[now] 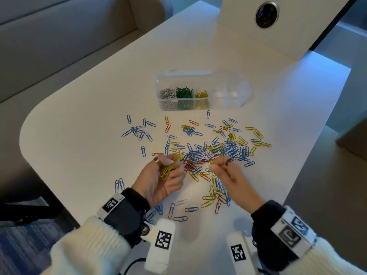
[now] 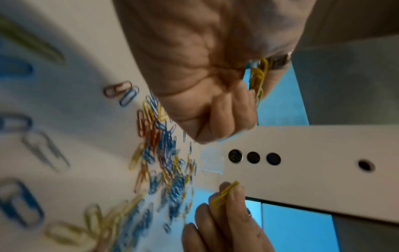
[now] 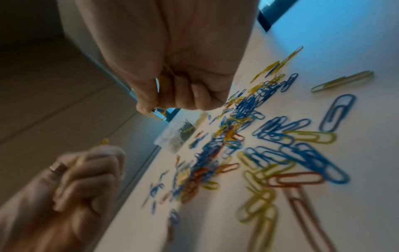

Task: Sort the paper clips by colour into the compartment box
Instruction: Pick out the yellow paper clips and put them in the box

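Observation:
Blue, yellow and red paper clips lie strewn across the white table. Behind them stands the clear compartment box, with white, green and yellow clips in its three left cells; the right cells look empty. My left hand hovers at the pile's near left and grips a bunch of yellow clips. My right hand, close beside it over the pile, pinches a single yellow clip between thumb and fingertips. The same clip shows in the right wrist view.
A white upright panel with a round lens stands at the back right of the table. The table's rounded corner is at the left, with a grey sofa beyond it. Loose clips also lie near the front edge.

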